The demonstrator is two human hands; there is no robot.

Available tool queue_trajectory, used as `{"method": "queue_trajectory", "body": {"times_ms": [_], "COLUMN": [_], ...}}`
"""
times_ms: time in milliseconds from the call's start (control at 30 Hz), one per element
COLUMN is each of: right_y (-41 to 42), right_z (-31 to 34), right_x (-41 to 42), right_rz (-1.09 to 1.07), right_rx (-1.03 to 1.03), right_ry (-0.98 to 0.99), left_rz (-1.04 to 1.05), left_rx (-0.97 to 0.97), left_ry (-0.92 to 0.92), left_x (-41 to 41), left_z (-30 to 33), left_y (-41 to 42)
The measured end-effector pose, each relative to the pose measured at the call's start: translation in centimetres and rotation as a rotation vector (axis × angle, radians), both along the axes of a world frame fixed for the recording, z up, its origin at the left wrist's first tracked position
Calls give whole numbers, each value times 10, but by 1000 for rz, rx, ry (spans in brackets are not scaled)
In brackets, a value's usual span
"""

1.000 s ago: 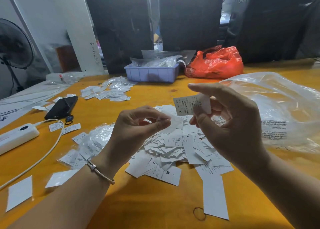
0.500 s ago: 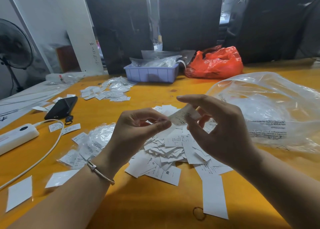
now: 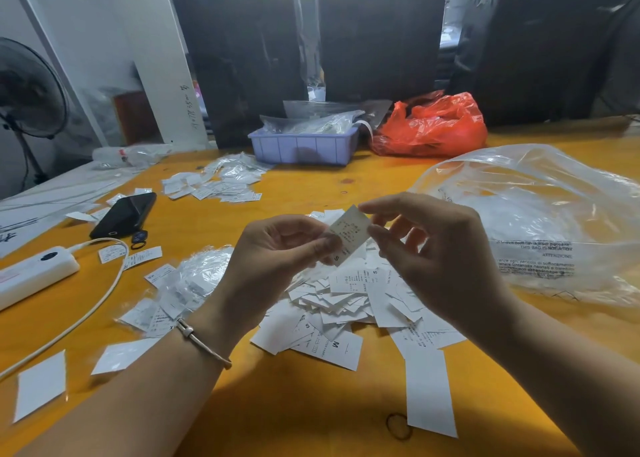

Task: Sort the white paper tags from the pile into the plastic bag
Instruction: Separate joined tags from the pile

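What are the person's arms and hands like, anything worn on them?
Both forearms are bare, with no sleeves or gloves in view. The left hand has a thin silver-coloured bracelet with a small bead at the wrist. The right hand shows no rings or watch.

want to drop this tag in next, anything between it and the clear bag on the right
Nothing visible blocks it. The tag is held up by both hands above the pile; only bare table lies between it and the clear bag.
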State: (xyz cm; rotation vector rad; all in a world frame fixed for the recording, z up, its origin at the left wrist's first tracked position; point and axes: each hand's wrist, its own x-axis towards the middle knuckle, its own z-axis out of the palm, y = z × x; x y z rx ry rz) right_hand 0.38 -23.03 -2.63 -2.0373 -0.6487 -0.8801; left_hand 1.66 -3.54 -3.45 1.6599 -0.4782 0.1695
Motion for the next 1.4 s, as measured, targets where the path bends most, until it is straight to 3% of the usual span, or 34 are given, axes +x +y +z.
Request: {"method": "queue_trajectory", "body": {"times_ms": [267, 467, 567, 767, 1000, 1100, 1200, 1300, 1400], "right_y": [6, 5, 2, 2, 1, -1, -4, -4, -5], "right_z": [-1, -5, -5, -6, -6, -6, -8, -10, -12], "right_x": [-4, -1, 1, 1, 3, 5, 8, 10, 12], "right_rz": [136, 220, 213, 115, 95, 88, 71, 61, 57], "right_rx": [-83, 144, 217, 16, 99, 114, 109, 74, 31], "right_ry": [89, 249, 226, 143, 161, 188, 188, 179, 181], "left_rz": [-32, -49, -85, -33, 23, 293, 620, 710, 747], "left_rx": [-76, -84, -27, 20, 56, 210, 508, 720, 852], "left_ry": [42, 94, 121, 94, 59, 4, 78, 215, 234], "left_x": [-2, 1, 2, 4, 3, 14, 29, 38, 40], "left_z": [0, 0, -1, -2, 4, 10, 13, 10, 7], "left_y": [-2, -1, 0, 1, 5, 26, 58, 81, 86]}}
